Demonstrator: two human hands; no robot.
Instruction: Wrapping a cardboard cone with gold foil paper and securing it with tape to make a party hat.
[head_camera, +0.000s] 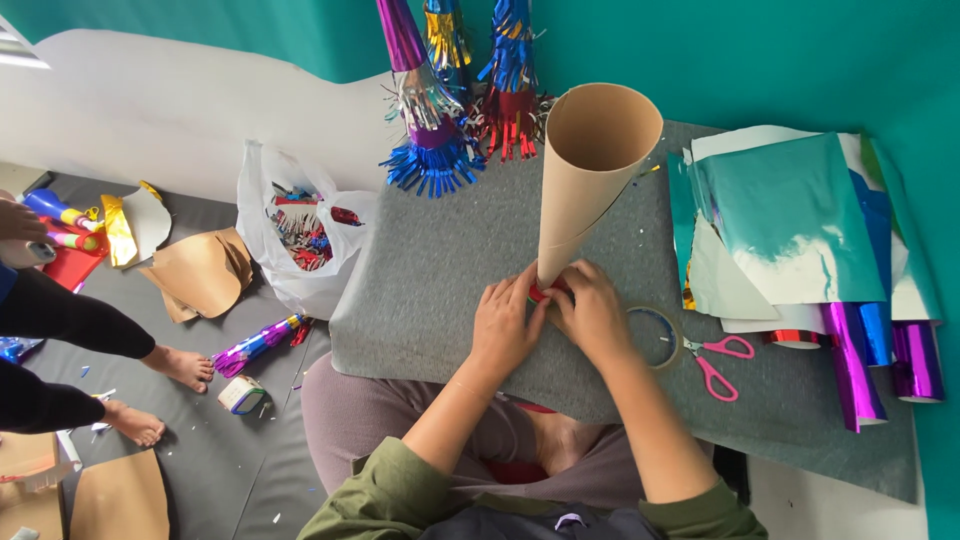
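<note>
A person sits cross-legged on the floor with a grey felt mat (430, 290) spread in front of their knees, and both hands meet at the narrow tip of a tall brown paper cone (580, 190). The cone stands tip-down on the mat, its wide mouth leaning away toward one o'clock. The left hand (503, 325) has its fingers curled in against the tip from the nine o'clock side, and the right hand (590, 315) pinches the same spot from three o'clock; between the fingertips shows a bit of red foil (541, 292) pressed to the cone's point. Just at three o'clock of the right hand lies a roll of clear tape (655, 335), and beside that, pink-handled scissors (718, 362). Farther out at two to three o'clock sit sheets of teal and blue foil paper (790, 220) over rolls of purple foil (850, 370). At twelve o'clock, against the teal wall, stand finished cones with shiny fringe (440, 130). At ten o'clock a white plastic bag (290, 250) holds foil scraps. Off at nine o'clock another person's bare feet (180, 368) rest on the dark floor, near brown paper pieces (200, 272) and a small tape roll (241, 394).
</note>
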